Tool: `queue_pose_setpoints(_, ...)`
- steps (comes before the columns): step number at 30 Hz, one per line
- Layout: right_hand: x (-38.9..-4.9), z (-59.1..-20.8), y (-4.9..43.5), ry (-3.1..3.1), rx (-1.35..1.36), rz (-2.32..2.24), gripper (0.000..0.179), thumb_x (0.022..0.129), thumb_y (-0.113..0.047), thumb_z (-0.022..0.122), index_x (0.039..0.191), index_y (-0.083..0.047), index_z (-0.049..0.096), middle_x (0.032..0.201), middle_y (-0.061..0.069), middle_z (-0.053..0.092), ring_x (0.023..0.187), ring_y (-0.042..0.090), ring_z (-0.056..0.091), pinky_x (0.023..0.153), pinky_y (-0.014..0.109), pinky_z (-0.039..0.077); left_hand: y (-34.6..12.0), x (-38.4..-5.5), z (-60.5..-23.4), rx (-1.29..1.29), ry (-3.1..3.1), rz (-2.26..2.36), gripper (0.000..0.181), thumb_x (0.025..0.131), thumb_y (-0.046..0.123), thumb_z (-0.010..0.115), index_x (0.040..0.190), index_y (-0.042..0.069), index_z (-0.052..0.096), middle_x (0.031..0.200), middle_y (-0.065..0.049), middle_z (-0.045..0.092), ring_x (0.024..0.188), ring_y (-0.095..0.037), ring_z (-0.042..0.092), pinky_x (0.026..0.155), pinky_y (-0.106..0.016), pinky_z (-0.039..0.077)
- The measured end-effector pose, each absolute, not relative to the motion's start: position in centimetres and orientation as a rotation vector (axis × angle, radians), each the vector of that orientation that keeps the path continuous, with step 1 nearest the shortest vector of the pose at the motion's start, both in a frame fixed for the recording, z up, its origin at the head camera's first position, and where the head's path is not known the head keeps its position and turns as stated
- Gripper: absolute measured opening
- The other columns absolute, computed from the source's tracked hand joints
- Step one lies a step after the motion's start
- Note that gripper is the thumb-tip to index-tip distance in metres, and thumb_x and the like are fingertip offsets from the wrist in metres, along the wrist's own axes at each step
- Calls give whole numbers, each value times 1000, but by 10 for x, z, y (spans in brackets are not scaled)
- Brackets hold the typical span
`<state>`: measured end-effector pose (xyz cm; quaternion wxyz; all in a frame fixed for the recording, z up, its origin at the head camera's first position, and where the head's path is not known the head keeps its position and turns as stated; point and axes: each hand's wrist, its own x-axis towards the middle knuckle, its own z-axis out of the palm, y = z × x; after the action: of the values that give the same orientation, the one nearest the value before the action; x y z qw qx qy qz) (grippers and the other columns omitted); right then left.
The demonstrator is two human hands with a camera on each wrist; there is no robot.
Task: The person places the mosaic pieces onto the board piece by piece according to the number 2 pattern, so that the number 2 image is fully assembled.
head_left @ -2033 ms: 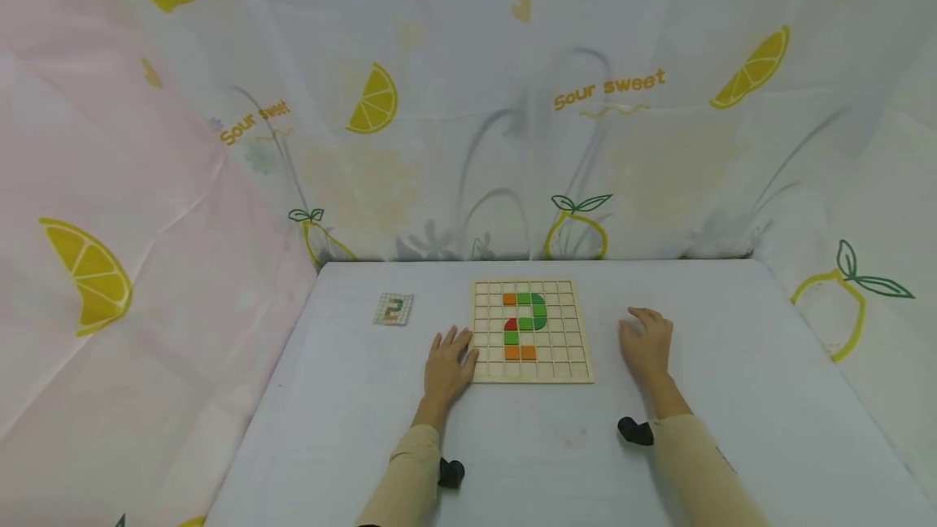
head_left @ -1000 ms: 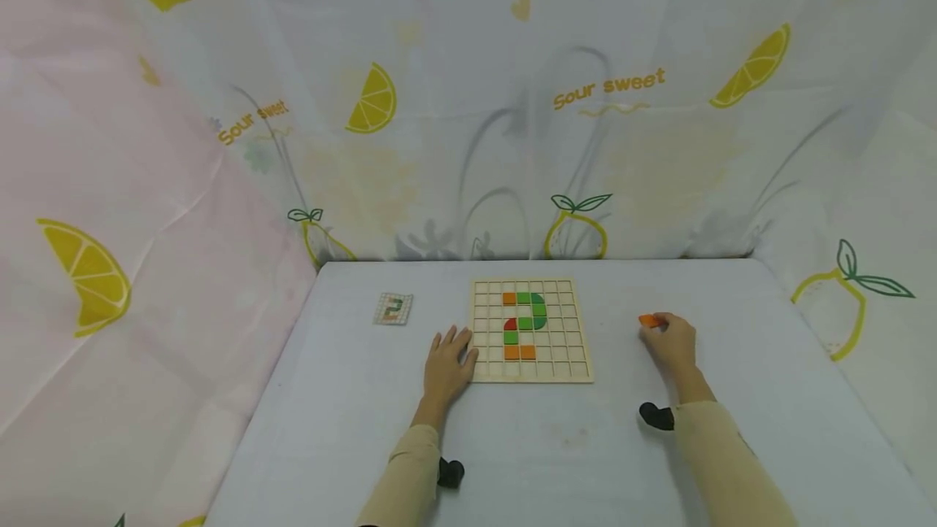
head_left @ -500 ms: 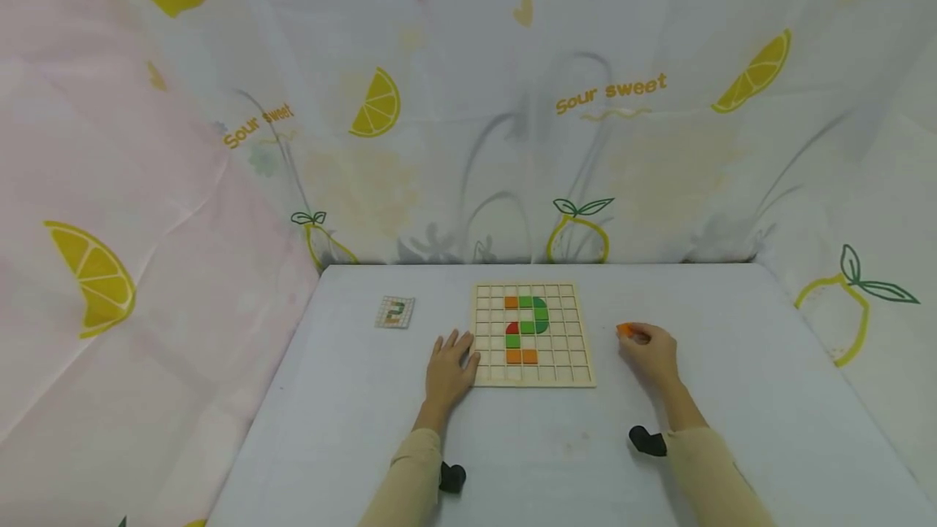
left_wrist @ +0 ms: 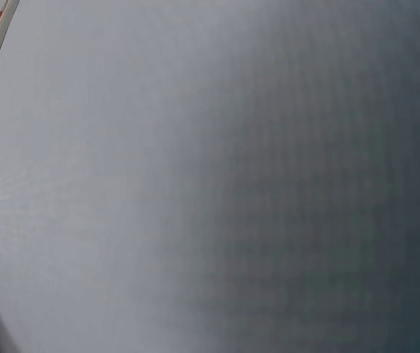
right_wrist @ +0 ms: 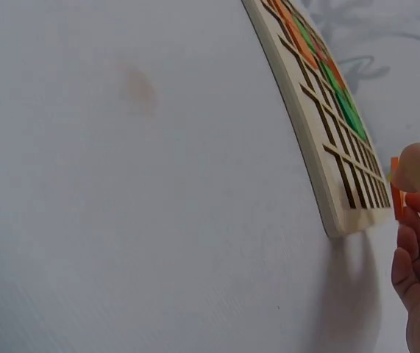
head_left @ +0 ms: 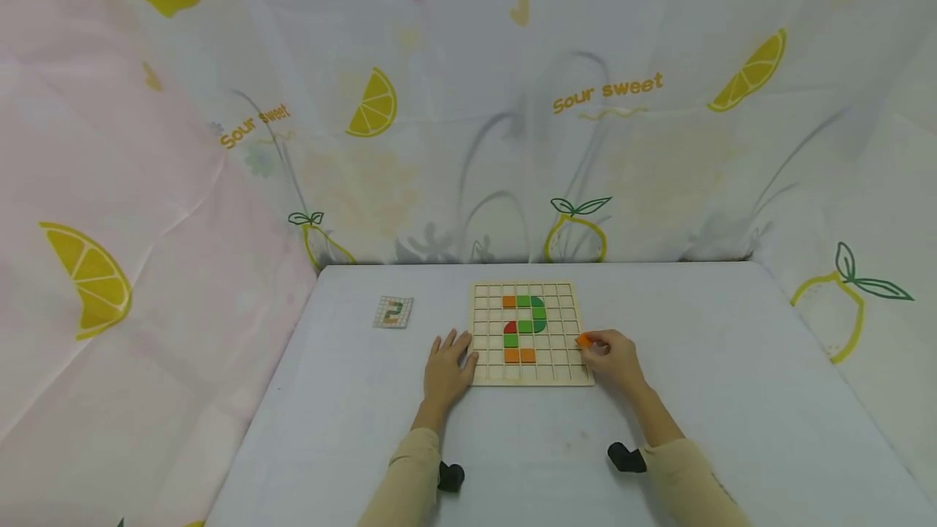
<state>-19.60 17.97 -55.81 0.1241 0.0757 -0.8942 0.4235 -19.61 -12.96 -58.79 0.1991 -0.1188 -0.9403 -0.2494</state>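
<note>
A wooden grid board (head_left: 564,374) lies on the table, holding orange, green and red tiles set in a hooked shape. My right hand (head_left: 615,358) pinches an orange tile (head_left: 583,341) at the board's right edge. In the right wrist view, thumb and fingers grip this orange tile (right_wrist: 396,188) on edge, just beyond the corner of the board (right_wrist: 331,220). My left hand (head_left: 446,368) rests flat with fingers spread, its fingertips at the board's left edge. The left wrist view shows mostly white tabletop and shadow, with no fingers in it.
A small pattern card (head_left: 393,311) with a matching grid picture lies left of the board. The white table (head_left: 329,413) ends at the back against a lemon-printed cloth (head_left: 468,104), which also hangs along the left and right sides.
My right hand first reached right of the board, then picked up an orange tile. It has since carried the tile left to the board's right edge. My left hand stays put.
</note>
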Motion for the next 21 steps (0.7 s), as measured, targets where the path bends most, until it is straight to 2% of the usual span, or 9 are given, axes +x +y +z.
queue_pose_setpoints(8, -195, -564, 153, -2569, 435, 1174, 24, 70, -2, 71, 91, 8, 70, 86, 15, 67, 76, 24, 60, 62, 27, 51, -130, -196, -587, -352, -2606, -700, 35, 85, 20, 65, 115, 4, 65, 119, -11, 65, 119, -33, 55, 108, -50, 33)
queue_pose_setpoints(15, -195, -568, 136, -2548, 585, 1171, 25, 63, 3, 68, 88, 8, 69, 84, 14, 68, 82, 29, 61, 72, 41, 54, -130, -195, -585, -346, -2633, -699, 35, 86, 21, 64, 117, 4, 65, 120, -10, 64, 120, -32, 54, 109, -49, 32)
queue_pose_setpoints(18, -196, -571, 132, -2590, 603, 1150, 26, 63, 4, 68, 89, 7, 70, 85, 12, 68, 83, 27, 60, 74, 38, 53, -130, -195, -584, -344, -2640, -705, 35, 86, 20, 64, 117, 4, 65, 121, -11, 64, 120, -32, 53, 109, -49, 31)
queue_pose_setpoints(21, -198, -572, 130, -2595, 649, 1130, 25, 64, 3, 69, 88, 6, 70, 83, 11, 65, 80, 24, 57, 69, 34, 51, -130, -195, -583, -354, -2621, -702, 35, 85, 20, 64, 115, 3, 65, 119, -11, 65, 119, -34, 54, 108, -51, 33)
